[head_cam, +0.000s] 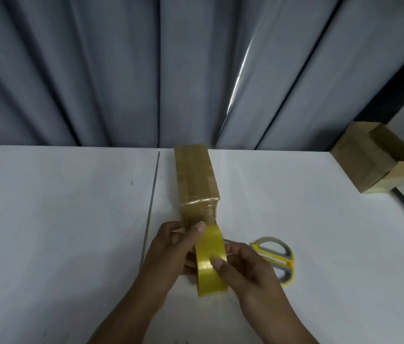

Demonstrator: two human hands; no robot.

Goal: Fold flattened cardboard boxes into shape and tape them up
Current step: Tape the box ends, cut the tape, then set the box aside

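Observation:
A long narrow cardboard box [196,180], wrapped in clear tape, lies on the white table [59,219] and points away from me. Just in front of its near end stands a yellow tape roll [209,254], held on edge. My left hand [171,252] grips the roll from the left, thumb up on its top rim near the box end. My right hand [243,266] holds the roll from the right, with the thumb pressed on its outer face.
Yellow and grey scissors [279,259] lie on the table just right of my right hand. More folded cardboard boxes [372,157] are stacked at the far right edge. A grey curtain hangs behind the table. A seam runs down the tabletop left of the box.

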